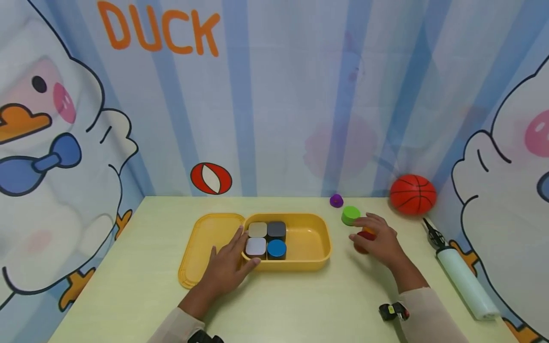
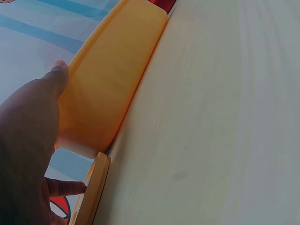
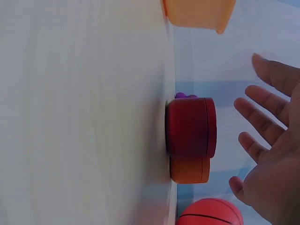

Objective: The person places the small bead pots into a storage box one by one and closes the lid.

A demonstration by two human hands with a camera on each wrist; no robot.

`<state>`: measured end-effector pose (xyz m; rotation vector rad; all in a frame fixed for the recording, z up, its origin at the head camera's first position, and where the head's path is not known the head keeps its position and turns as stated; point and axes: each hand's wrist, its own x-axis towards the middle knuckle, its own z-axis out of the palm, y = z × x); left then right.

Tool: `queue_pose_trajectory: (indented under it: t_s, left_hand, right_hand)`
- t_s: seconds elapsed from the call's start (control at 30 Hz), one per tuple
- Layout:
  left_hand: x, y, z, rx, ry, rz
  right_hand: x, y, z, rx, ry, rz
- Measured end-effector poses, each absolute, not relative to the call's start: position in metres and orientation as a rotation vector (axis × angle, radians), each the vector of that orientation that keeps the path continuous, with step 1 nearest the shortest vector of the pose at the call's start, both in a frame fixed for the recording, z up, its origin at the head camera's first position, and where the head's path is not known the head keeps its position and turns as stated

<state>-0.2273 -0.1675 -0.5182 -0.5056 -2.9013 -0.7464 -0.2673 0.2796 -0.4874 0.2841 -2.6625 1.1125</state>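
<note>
A yellow box (image 1: 308, 265) holds several small containers: beige (image 1: 257, 229), dark grey (image 1: 276, 230), white (image 1: 256, 247) and round blue (image 1: 276, 249). My left hand (image 1: 228, 267) rests on its left end with fingers extended; in the left wrist view the thumb touches the rim and a finger meets the yellow lid (image 1: 195, 259). Over a red round container (image 3: 190, 127) hovers my right hand (image 1: 379, 239), fingers spread and apart from it in the right wrist view. An orange container (image 3: 190, 169) stands beside the red one, mostly hidden in the head view.
Behind the right hand stand a green round container (image 1: 350, 215) and a small purple object (image 1: 336, 200). A red basketball (image 1: 413, 195) sits at the back right corner. A pale tube with a black tip (image 1: 467, 284) lies along the right edge. A duck-print curtain (image 1: 283, 95) hangs behind.
</note>
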Motion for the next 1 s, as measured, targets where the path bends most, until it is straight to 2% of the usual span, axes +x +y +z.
queue_pose_trajectory:
  t_s: [0.6, 1.0]
  left_hand:
    - [-0.227, -0.167, -0.518, -0.496, -2.891, -0.769]
    - [-0.228, -0.168, -0.520, -0.502, -2.885, -0.765]
  right_hand:
    - [-0.262, 0.312, -0.507, 0.204, -2.743, 1.252]
    - [-0.263, 0.320, -0.521, 0.325, -2.718, 1.212]
